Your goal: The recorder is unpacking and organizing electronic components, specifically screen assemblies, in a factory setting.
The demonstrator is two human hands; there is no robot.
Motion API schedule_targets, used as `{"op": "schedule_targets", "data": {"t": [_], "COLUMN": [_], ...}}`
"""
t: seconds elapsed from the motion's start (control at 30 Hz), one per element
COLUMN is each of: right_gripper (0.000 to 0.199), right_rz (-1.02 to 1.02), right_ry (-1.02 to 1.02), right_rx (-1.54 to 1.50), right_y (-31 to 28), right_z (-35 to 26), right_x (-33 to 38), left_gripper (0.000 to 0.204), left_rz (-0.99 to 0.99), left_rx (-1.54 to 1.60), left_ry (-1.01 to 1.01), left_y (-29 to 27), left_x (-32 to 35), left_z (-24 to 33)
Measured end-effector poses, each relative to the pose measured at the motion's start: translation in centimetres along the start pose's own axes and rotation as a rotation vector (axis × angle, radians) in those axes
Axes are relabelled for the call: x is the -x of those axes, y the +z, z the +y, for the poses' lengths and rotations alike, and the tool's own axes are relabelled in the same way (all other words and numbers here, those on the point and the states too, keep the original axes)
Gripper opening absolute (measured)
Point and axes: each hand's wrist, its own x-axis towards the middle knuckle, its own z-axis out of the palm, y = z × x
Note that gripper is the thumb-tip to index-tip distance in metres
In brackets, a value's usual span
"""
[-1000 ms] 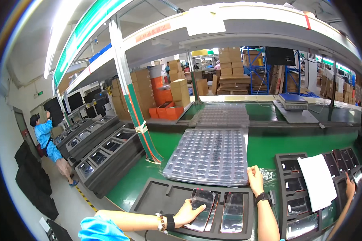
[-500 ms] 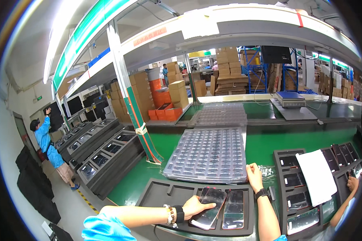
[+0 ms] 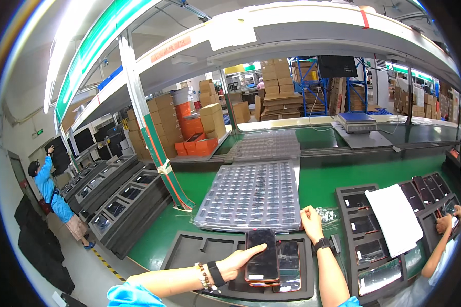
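Observation:
My left hand (image 3: pixel 235 264) is closed on a smartphone (image 3: pixel 262 256), its thumb across the dark screen. Another orange edge shows just beneath that phone, so it may be more than one. The held phone is over a black foam tray (image 3: pixel 182 251), where a second smartphone (image 3: pixel 290 267) lies in a slot. By the near right corner of a transparent plastic tray (image 3: pixel 251 197), filled with rows of small dark parts, is my right hand (image 3: pixel 311 225). Its fingers are curled together; whatever they pinch is hidden.
Another black foam tray (image 3: pixel 357 245) of phones stands at right, partly under white sheets (image 3: pixel 394 220). A co-worker's hands (image 3: pixel 448 221) handle a phone there. A green-and-metal post (image 3: pixel 159 158) rises at left, near stacked foam trays (image 3: pixel 130 204). A scale (image 3: pixel 357 123) stands farther back.
My left hand has turned the held phone from a slant to nearly upright in view, its screen now dark. The right hand stays beside the plastic tray's corner. The whole view has shifted slightly.

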Motion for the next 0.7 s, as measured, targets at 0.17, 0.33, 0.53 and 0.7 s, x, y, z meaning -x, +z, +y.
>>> {"op": "schedule_targets", "data": {"t": [0.17, 0.33, 0.53, 0.7], "right_gripper": [0.016, 0.015, 0.014, 0.013], "right_rz": [0.025, 0.027, 0.068, 0.04], "right_ry": [-0.04, 0.017, -0.052, -0.05], "right_rx": [0.048, 0.021, 0.151, 0.096], "right_y": [-0.1, -0.1, -0.1, 0.2], "right_z": [1.4, 0.7, 1.3, 2.6], "right_x": [-0.4, -0.6, -0.7, -0.8], "left_gripper": [0.048, 0.055, 0.055, 0.048], "left_rz": [-0.043, -0.185, -0.223, -0.248], "left_rx": [-0.095, -0.146, -0.257, -0.102], "left_ry": [-0.009, -0.02, 0.037, 0.171], "left_y": [4.1, 6.8, 8.6, 4.7], "left_x": [-0.9, -1.0, -2.2, -1.1], "left_z": [-1.0, -0.3, -2.0, -0.5]}}
